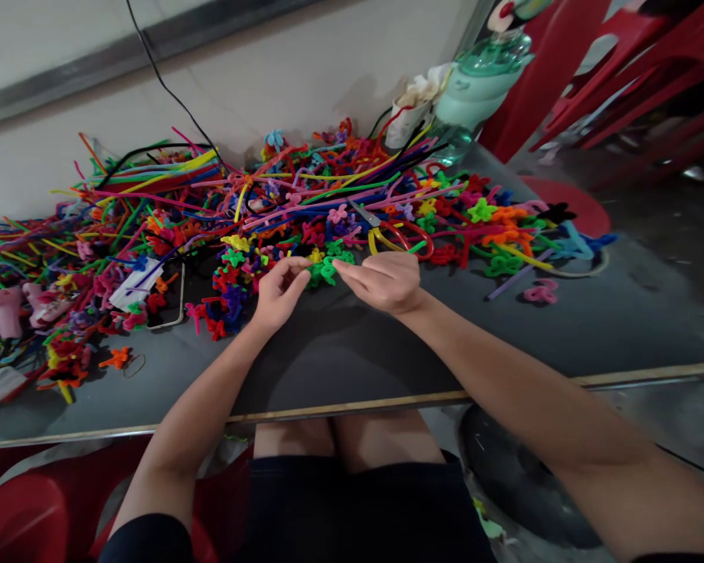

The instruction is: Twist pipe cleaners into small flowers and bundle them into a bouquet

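My left hand is over the near side of the pile, its thumb and forefinger brought together in a pinch. Facing it, my right hand has its fingers curled in and the fingertips pointing left. Bent green pipe cleaner pieces show in the gap between the two sets of fingertips. Whether these are gripped or lie just behind the fingers cannot be made out. Scissors with red and yellow handles lie just beyond my right hand. A heap of colourful pipe cleaners spreads behind both hands.
The dark table has its front edge close to my lap. A teal bottle and a paper cup stand at the back right. A pink pipe cleaner flower lies on the right. Red chairs stand beyond the table.
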A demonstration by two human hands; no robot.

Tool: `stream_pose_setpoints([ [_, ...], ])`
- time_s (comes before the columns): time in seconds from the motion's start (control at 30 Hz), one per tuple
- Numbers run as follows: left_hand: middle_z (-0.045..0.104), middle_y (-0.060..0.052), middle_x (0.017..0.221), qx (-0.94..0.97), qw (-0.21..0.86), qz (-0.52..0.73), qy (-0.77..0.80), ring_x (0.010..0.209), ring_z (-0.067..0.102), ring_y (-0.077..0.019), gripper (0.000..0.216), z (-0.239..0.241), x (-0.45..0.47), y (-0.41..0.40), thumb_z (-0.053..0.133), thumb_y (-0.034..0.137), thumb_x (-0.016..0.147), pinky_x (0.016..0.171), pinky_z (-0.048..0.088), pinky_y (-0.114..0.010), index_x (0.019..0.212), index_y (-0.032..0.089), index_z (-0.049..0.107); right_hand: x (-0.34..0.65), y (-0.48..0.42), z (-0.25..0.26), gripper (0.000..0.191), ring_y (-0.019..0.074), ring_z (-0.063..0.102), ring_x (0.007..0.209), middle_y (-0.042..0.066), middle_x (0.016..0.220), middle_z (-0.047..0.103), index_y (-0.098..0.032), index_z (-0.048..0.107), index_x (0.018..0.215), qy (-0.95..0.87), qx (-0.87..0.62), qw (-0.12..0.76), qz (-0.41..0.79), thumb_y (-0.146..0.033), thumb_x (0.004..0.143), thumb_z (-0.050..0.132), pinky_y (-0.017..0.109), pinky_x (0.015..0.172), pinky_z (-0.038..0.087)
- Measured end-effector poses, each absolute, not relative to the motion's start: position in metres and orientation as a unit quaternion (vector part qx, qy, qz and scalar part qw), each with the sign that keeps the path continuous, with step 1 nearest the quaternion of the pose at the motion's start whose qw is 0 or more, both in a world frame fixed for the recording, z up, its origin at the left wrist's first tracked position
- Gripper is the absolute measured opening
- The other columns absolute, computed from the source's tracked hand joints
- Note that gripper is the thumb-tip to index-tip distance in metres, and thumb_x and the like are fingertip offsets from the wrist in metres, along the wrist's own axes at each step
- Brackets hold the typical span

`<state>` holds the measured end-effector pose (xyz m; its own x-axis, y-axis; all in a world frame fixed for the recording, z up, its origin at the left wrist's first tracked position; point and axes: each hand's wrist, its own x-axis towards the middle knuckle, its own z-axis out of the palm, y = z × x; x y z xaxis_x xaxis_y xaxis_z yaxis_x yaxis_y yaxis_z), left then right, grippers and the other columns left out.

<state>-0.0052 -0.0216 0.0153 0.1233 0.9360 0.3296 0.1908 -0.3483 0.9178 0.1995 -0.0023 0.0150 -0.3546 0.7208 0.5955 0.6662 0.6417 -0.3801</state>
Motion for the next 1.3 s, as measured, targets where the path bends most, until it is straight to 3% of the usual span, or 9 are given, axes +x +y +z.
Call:
stream_pose_setpoints([
  [0.1,0.067,-0.005,0.083,0.773,0.106,0.475,0.408,0.074,0.059,-0.0132,0.024,0.015,-0.013,-0.019,0.06,0.038,0.087,0.07,0.048,-0.027,0.1,0.018,0.067,0.196,-0.001,0.01,0.025,0.0114,0.047,0.048,0.001,0.047,0.053,-0.027,0.079,0.091,-0.826,-0.397,0.399,-0.012,-0.039,0.09,0.057,0.028,0.053,0.037],
  [0.2,0.07,-0.005,0.086,0.827,-0.074,0.433,0.35,0.081,0.064,-0.0142,0.014,0.014,-0.015,-0.019,0.059,0.028,0.09,0.076,0.051,-0.027,0.095,0.019,0.068,0.193,0.0,0.006,0.023,0.0094,0.05,0.046,0.0,0.048,0.056,-0.024,0.078,0.092,-0.828,-0.352,0.433,-0.062,-0.034,0.091,0.058,0.025,0.05,0.037],
  [0.37,0.071,-0.004,0.083,0.836,-0.152,0.414,0.327,0.078,0.064,-0.0134,0.012,0.01,-0.012,-0.017,0.055,0.023,0.092,0.075,0.051,-0.025,0.091,0.018,0.066,0.19,0.003,0.001,0.019,0.0078,0.055,0.045,0.0,0.055,0.066,-0.02,0.077,0.091,-0.829,-0.297,0.466,-0.091,-0.028,0.09,0.06,0.022,0.047,0.038],
  [0.6,0.07,-0.007,0.085,0.819,-0.009,0.393,0.419,0.083,0.062,-0.0158,0.022,0.009,-0.008,-0.015,0.049,0.029,0.094,0.078,0.049,-0.028,0.087,0.017,0.066,0.186,0.007,-0.003,0.024,0.0111,0.062,0.055,0.005,0.076,0.075,-0.017,0.077,0.088,-0.828,-0.33,0.442,0.096,-0.035,0.087,0.061,0.022,0.051,0.044],
  [0.7,0.066,-0.004,0.075,0.753,0.16,0.425,0.476,0.069,0.057,-0.0127,0.027,0.007,-0.005,-0.015,0.05,0.036,0.093,0.066,0.046,-0.026,0.079,0.016,0.065,0.184,0.007,0.002,0.027,0.0074,0.048,0.045,0.004,0.065,0.07,-0.014,0.077,0.084,-0.788,-0.357,0.436,0.246,-0.038,0.084,0.064,0.022,0.044,0.036],
  [0.8,0.055,0.0,0.061,0.64,0.376,0.454,0.492,0.052,0.044,-0.0079,0.036,0.005,0.0,-0.014,0.055,0.048,0.087,0.05,0.035,-0.022,0.072,0.016,0.061,0.182,0.009,0.007,0.03,0.0045,0.03,0.04,-0.002,0.048,0.054,-0.013,0.076,0.08,-0.73,-0.376,0.416,0.39,-0.042,0.078,0.067,0.023,0.041,0.024],
  [0.93,0.047,0.003,0.055,0.514,0.546,0.468,0.467,0.048,0.037,-0.0051,0.042,0.004,0.005,-0.014,0.068,0.056,0.073,0.044,0.025,-0.019,0.068,0.015,0.06,0.181,0.011,0.009,0.03,0.0038,0.026,0.042,-0.006,0.044,0.042,-0.012,0.073,0.074,-0.663,-0.376,0.406,0.504,-0.042,0.07,0.073,0.024,0.043,0.02],
  [1.1,0.048,0.003,0.054,0.475,0.57,0.486,0.461,0.048,0.037,-0.0041,0.042,0.007,0.005,-0.015,0.075,0.055,0.064,0.043,0.024,-0.018,0.067,0.014,0.063,0.18,0.014,0.006,0.03,0.0035,0.026,0.041,-0.008,0.043,0.038,-0.012,0.071,0.072,-0.598,-0.387,0.416,0.565,-0.041,0.065,0.077,0.024,0.042,0.016],
  [1.3,0.059,-0.001,0.067,0.479,0.534,0.511,0.473,0.052,0.044,-0.0049,0.035,0.006,0.002,-0.014,0.073,0.05,0.069,0.042,0.026,-0.017,0.078,0.016,0.07,0.19,0.027,0.002,0.028,0.0033,0.026,0.037,-0.01,0.039,0.035,-0.016,0.067,0.068,-0.507,-0.373,0.442,0.639,-0.04,0.061,0.08,0.023,0.04,0.015],
])
